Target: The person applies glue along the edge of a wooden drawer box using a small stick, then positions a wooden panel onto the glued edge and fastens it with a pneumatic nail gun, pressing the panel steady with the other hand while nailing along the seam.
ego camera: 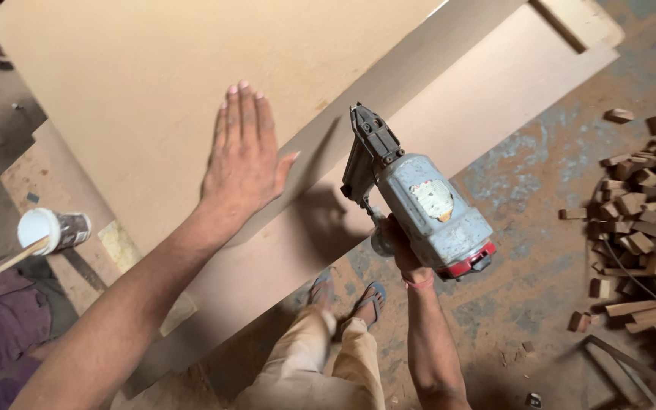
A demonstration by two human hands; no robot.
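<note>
Your left hand (243, 156) lies flat and open on the big board (138, 83), pinning it. Your right hand (402, 247) is clamped on the nail gun (419, 201), whose nose hangs off the board's edge, just right of your left hand; no nails show, so fastening looks barely begun. Beyond your right hand: a dusty concrete floor (525, 205) and piled wood offcuts (647, 205).
</note>
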